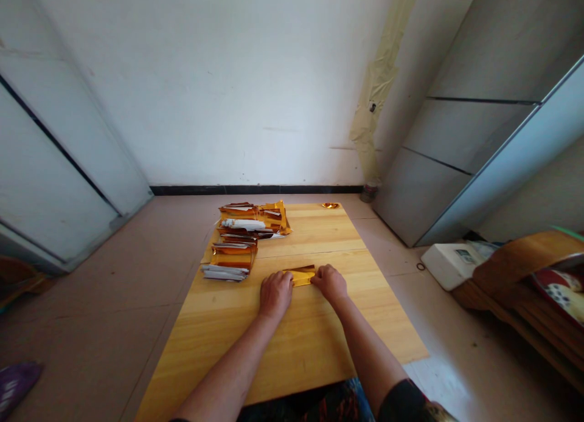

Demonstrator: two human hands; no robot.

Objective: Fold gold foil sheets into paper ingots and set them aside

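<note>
A shiny gold foil sheet (301, 278) lies on the wooden table (301, 343), with a darker brownish edge along its far side. My left hand (276, 293) is closed on its left end. On the right end, the fingers of my right hand (330, 282) pinch the foil. Both hands rest low over the tabletop, and the fingertips are partly hidden. Ahead and to the left, bundles of gold foil and white paper pieces (246, 224) lie in stacks. A nearer stack (225, 272) shows white layered edges.
A small crumpled gold scrap (330, 205) lies at the table's far right corner. Beyond the table stands a white wall (237, 93). A grey refrigerator-like cabinet (438, 148), a white box (449, 267) and wooden furniture (515, 276) stand on the right.
</note>
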